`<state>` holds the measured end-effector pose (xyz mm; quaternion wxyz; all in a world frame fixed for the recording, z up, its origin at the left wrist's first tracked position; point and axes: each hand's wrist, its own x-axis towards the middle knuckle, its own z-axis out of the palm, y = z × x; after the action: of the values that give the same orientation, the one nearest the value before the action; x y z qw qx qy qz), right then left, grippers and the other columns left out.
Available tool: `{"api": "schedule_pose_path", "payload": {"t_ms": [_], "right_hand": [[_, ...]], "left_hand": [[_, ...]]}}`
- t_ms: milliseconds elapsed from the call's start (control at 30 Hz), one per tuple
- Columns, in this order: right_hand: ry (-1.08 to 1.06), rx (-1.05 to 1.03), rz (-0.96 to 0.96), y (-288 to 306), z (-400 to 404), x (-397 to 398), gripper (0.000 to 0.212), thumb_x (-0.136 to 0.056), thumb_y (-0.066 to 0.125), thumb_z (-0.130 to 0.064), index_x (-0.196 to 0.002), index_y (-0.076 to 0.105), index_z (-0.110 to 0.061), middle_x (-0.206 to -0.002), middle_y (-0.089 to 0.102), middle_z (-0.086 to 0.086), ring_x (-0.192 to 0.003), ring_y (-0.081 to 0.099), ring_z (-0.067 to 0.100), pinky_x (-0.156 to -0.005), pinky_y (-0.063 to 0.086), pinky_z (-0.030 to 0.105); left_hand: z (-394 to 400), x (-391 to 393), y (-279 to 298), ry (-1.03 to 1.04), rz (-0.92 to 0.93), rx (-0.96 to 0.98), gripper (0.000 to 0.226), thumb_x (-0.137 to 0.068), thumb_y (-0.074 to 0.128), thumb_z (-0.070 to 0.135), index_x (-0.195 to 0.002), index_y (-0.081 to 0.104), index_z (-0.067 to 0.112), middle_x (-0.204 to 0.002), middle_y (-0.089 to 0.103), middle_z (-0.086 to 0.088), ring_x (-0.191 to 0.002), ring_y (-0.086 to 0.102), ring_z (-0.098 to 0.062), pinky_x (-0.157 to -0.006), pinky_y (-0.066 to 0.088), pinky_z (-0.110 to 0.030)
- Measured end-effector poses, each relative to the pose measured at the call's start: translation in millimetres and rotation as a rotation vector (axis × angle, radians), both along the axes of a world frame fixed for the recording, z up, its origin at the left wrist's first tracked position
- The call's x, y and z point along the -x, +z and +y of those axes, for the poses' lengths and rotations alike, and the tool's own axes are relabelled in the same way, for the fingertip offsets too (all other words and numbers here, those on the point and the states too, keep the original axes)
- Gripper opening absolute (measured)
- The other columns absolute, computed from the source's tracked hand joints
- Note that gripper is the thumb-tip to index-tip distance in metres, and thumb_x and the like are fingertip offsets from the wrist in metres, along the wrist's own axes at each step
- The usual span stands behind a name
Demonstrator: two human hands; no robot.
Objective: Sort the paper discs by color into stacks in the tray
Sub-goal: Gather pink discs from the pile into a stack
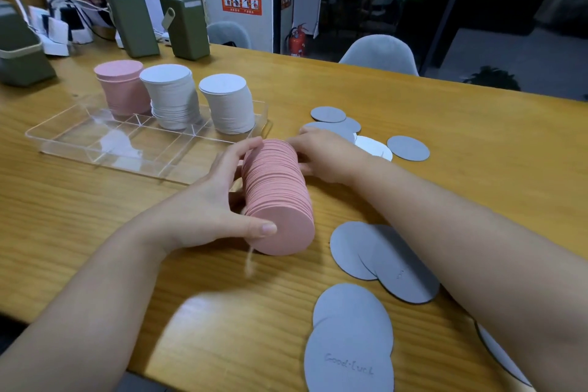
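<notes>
Pink disc roll [276, 197] on its side at table centre, axis 12–6; left hand [219, 210] clasps near end, right hand [321, 156] cups far end; tray [95, 143] at 10 o'clock, nearer left hand.

Indoor light is soft and even on the yellow wooden table [413, 99], w/ a pale glare patch at bottom centre. Upper right of frame is dim. Wide-angle bending at the edges; slight motion blur mid-frame.

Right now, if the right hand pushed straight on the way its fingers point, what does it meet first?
The right hand points left, fingers already on the far end of the pink disc stack; beyond that likely the clear tray, though depth is unclear.
</notes>
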<state>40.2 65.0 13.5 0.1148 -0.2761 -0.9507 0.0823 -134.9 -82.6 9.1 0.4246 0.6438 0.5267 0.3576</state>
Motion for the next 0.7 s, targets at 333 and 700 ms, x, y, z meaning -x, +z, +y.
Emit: {"api": "schedule_pose_path", "payload": {"t_ms": [333, 700], "right_hand": [[-0.179, 0.183, 0.323, -4, -13, -19, 0.023, -0.1, 0.038, -0.02, -0.098, 0.057, -0.007, -0.093, 0.064, 0.007, -0.089, 0.059, 0.023, -0.079, 0.043, 0.031], [-0.142, 0.724, 0.491, 0, -48, -27, 0.026, -0.102, 0.033, -0.009, -0.093, 0.056, -0.016, -0.086, 0.058, 0.002, -0.08, 0.054, 0.011, -0.084, 0.048, 0.028]], "left_hand": [[2, 0, -4, 0.007, -0.001, -0.018, 0.115, -0.038, 0.09, 0.053, -0.131, 0.023, 0.063, -0.149, 0.03, 0.014, -0.138, 0.032, -0.006, -0.111, 0.034, -0.044], [3, -9, -5, -0.095, -0.096, -0.061, 0.106, -0.037, 0.09, 0.056, -0.118, 0.025, 0.073, -0.144, 0.025, 0.032, -0.136, 0.03, 0.005, -0.111, 0.035, -0.039]]}}
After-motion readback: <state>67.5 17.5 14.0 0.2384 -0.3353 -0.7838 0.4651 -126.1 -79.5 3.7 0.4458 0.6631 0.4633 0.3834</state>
